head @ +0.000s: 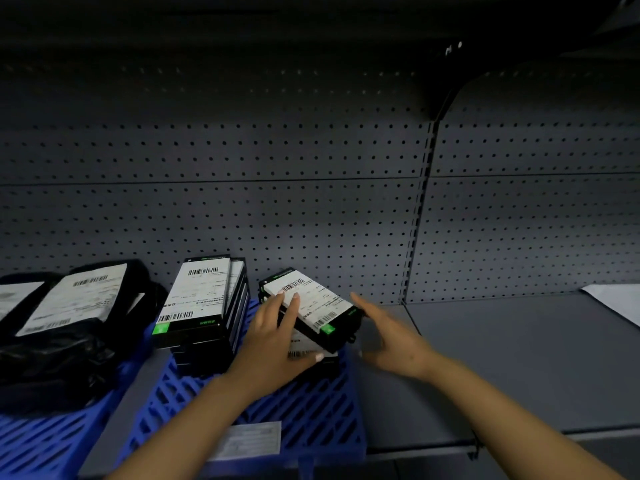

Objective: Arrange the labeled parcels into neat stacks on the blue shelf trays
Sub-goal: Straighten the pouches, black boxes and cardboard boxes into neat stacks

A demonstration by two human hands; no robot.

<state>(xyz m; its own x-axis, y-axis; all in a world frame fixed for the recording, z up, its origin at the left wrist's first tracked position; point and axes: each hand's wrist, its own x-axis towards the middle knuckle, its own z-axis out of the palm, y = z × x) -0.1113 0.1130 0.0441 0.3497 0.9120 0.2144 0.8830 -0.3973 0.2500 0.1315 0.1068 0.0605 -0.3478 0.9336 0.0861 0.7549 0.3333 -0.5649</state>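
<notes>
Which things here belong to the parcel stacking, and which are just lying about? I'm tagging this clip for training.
Part of the job:
- skewed top parcel, left hand on it
- right hand, open beside it
- neat stack
- black bagged parcels
- blue tray

Just lying about:
- white sheet on the grey shelf
- loose label at the tray's front

Two bare forearms, no sleeves in view — left grip [277, 336], right grip [389, 341], pale-painted fingernails
</notes>
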